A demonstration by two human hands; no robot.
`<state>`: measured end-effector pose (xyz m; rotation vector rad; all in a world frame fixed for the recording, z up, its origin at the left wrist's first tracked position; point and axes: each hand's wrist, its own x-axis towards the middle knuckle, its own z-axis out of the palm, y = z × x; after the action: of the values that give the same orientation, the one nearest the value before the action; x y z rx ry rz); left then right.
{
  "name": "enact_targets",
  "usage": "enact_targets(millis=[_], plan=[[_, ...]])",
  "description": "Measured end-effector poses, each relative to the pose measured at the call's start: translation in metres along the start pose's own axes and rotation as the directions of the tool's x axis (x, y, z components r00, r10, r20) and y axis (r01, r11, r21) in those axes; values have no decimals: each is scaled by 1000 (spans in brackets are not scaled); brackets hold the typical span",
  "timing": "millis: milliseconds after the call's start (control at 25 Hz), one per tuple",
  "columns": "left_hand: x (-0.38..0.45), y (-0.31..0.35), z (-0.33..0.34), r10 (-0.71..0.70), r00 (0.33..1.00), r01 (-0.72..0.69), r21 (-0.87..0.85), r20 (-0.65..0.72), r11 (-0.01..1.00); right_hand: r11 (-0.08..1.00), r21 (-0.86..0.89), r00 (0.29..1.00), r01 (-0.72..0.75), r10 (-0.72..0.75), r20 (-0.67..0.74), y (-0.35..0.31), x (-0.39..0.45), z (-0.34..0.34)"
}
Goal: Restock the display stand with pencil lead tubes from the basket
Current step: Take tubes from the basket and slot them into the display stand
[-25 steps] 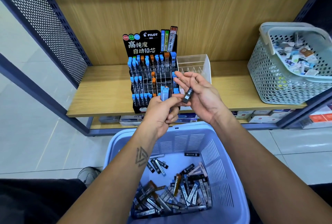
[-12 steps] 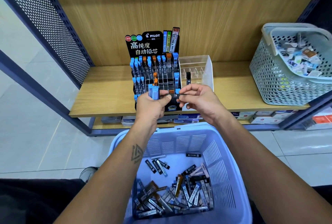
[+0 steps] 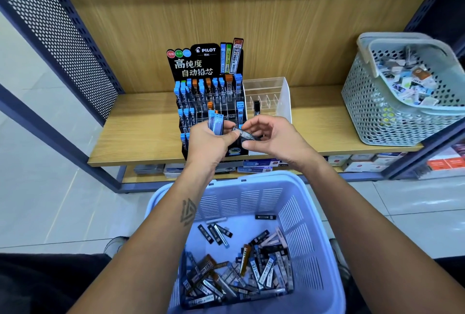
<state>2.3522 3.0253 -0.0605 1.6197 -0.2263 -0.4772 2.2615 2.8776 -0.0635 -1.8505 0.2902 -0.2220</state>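
A black Pilot display stand sits on the wooden shelf, its slots partly filled with blue- and orange-capped lead tubes. My left hand grips a small bunch of blue-capped tubes in front of the stand. My right hand pinches one dark tube whose other end lies at my left thumb. Beside the stand, a clear acrylic organizer holds one black tube. Below, the blue basket holds several loose tubes.
The wooden shelf has bare room left of the stand. A grey perforated basket of small boxed items stands at the right. Boxes line the lower shelf. Dark metal uprights frame both sides.
The black tube my right hand held a second ago now stands in the clear organizer. My right hand came back to my left and now pinches another dark tube from the bunch.
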Motion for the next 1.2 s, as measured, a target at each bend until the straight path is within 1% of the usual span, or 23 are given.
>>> enact_targets(millis=[80,120,160,200,280,360,440,520,720,960,1200], plan=[[0,-1,8,11,1000,-11,40,10,999,963,-264,998,46,-56,-32,1,5,3],[0,-1,12,4,1000,-4,42,11,999,931,-361,997,51,-68,-35,2,7,2],[0,-1,15,-8,1000,8,30,14,1000,914,-404,997,42,-67,-47,2,9,0],[1,-1,17,-22,1000,21,11,14,1000,915,-404,994,20,-62,-90,3,10,-5],[4,-2,19,-55,998,55,-16,4,998,953,-301,967,-36,-42,-251,8,12,-21],[6,-4,19,-88,996,88,-28,3,996,985,-154,913,-80,10,-408,19,14,-37],[7,-9,20,-120,993,121,-37,21,992,992,-66,866,-111,64,-497,33,18,-44],[8,-14,21,-139,990,141,-42,37,989,985,-90,854,-145,78,-514,42,22,-42],[11,-20,18,-155,987,156,-38,33,987,951,-213,875,-224,101,-473,54,23,-34],[6,-20,17,-154,987,155,-19,56,988,918,-354,881,-178,-12,-474,63,14,-22],[3,-18,18,-159,985,159,-2,71,987,895,-385,883,-225,21,-469,69,15,-18]])
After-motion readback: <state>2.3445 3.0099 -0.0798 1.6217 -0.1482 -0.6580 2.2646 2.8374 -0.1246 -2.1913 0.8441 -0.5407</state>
